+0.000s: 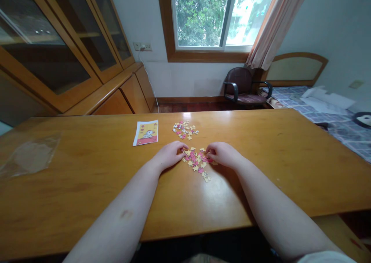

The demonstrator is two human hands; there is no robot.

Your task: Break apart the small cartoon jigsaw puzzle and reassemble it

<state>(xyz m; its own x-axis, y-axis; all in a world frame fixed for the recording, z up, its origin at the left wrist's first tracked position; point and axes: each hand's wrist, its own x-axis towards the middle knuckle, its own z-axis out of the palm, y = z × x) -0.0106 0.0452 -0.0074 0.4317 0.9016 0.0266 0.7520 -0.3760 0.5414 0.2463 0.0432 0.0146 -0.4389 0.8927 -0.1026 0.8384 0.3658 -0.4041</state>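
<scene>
A loose pile of pink and cream jigsaw puzzle pieces (196, 168) lies on the wooden table between my hands. At its left edge, my left hand (171, 154) has its fingers curled, with a small puzzle piece between thumb and fingertips. Opposite it, my right hand (223, 153) bends its fingers down on the right edge, pinching a piece that the fingers partly cover. Beyond my hands sits a second cluster of puzzle pieces (189, 137), several of them white or bluish. A picture card (147, 133), yellow and pink with a white animal figure, lies left of that cluster.
The wooden table (95, 178) spans the view. A clear plastic bag (33, 154) lies at its left end. Behind stand a glass-door cabinet (100, 77) on the left, a dark armchair (242, 86) and a bed (307, 98) on the right.
</scene>
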